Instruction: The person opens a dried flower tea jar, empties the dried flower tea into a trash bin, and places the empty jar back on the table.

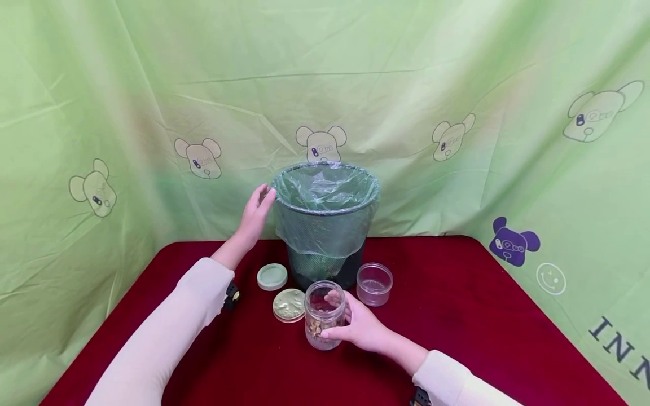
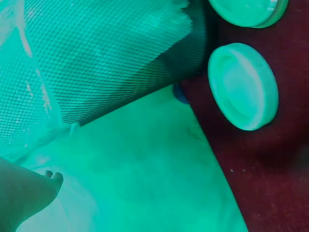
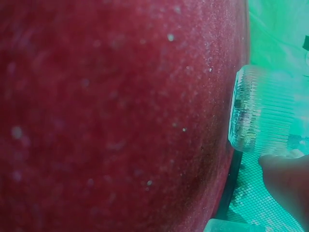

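Observation:
My right hand (image 1: 363,327) grips a clear ribbed jar (image 1: 316,317) from its right side, thumb at the front. Small light-brown pieces lie low in the jar, whose mouth is uncovered. In the right wrist view the jar's ribbed wall (image 3: 246,111) shows with the thumb (image 3: 285,179) beside it. At the upper left side of a mesh trash bin (image 1: 350,270), my left hand (image 1: 256,211) has its extended fingertips right at the rim. A transparent bag (image 1: 325,231) lines the bin and folds down over its outside.
A pale green lid (image 1: 272,277) and a gold-toned lid (image 1: 288,305) lie left of the jar. Right of the bin's foot stands a low clear container (image 1: 374,286). Dark red cloth (image 1: 457,338) covers the table, and a green printed curtain (image 1: 244,101) hangs behind.

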{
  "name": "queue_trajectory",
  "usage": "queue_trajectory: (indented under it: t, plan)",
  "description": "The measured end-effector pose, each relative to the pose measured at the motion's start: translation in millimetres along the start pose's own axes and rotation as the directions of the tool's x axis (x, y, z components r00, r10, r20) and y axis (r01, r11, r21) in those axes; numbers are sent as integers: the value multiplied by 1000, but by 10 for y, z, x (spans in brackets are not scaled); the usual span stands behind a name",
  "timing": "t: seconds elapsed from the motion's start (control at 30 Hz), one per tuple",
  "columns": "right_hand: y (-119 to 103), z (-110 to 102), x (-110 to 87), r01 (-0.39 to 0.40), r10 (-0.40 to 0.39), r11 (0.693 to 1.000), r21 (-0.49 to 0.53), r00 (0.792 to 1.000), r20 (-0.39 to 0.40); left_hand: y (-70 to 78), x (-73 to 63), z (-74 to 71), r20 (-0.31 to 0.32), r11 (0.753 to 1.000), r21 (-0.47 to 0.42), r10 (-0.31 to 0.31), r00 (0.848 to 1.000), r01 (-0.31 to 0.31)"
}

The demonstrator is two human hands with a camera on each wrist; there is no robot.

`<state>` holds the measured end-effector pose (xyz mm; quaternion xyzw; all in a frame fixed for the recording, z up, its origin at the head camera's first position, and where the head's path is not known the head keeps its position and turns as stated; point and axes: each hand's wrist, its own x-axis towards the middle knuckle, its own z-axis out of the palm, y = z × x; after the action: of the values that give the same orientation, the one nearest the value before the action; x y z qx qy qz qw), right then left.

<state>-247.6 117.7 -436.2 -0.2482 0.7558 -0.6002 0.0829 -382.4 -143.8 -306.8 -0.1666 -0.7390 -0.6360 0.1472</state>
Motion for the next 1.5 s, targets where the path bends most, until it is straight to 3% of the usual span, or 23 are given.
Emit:
queue_trajectory:
  t: [0.13, 0.4, 0.73, 1.13, 1.5]
  plan:
    - [7, 4, -1, -3, 3, 1000, 0, 1000, -3, 53, 92, 36, -9, 999, -14, -48, 999, 48]
    - [18, 7, 1, 7, -7, 1000, 4, 1000, -4, 52, 201, 68, 62, 990, -95, -98, 993, 104]
    - [32, 21, 2, 29, -29, 999, 31, 1000, -7, 49, 237, 112, 100, 952, -232, -182, 978, 200]
    - [27, 20, -9, 21, -20, 999, 25, 1000, -8, 23, 224, 135, 111, 945, -238, -200, 973, 222]
    - [-16, 6, -2, 11, -10, 1000, 19, 1000, -7, 24, 227, 164, 76, 942, -256, -206, 975, 219]
